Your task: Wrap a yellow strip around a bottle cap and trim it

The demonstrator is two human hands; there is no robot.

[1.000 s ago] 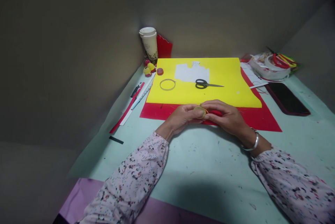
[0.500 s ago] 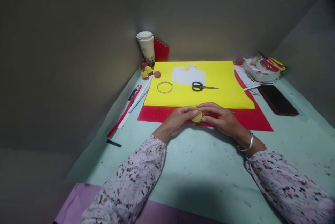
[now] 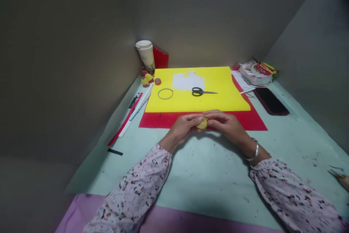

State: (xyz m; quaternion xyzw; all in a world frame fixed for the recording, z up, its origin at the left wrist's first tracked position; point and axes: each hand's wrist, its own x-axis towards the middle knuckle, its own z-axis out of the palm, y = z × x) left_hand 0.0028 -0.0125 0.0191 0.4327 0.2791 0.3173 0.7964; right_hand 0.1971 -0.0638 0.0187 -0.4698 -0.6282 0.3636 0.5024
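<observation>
Between both hands is a small yellow coiled paper disc (image 3: 202, 123) with a finely ridged face, raised just in front of the red sheet's near edge. My left hand (image 3: 186, 127) is closed on it, thumb across its upper left side and fingers behind. From the other side, the thumb and fingers of my right hand (image 3: 224, 125) pinch its right edge. Some of the fingertips are hidden behind the disc. Beyond the hands, black-handled scissors (image 3: 201, 92) lie on the yellow sheets (image 3: 223, 103), beside a thin ring-shaped coil (image 3: 165, 94).
Under the yellow sheets lies a red sheet (image 3: 152, 121). Red and white strips (image 3: 128, 116) and a black strip (image 3: 115, 152) lie left. At the back stand a lidded cup (image 3: 146, 56) and a tub of craft bits (image 3: 256, 75). A phone (image 3: 271, 101) rests on the right.
The camera view has shifted a little, so the table things sit farther left. Both hands keep the yellow disc, which is slightly turned. A pointed object now shows at the right edge.
</observation>
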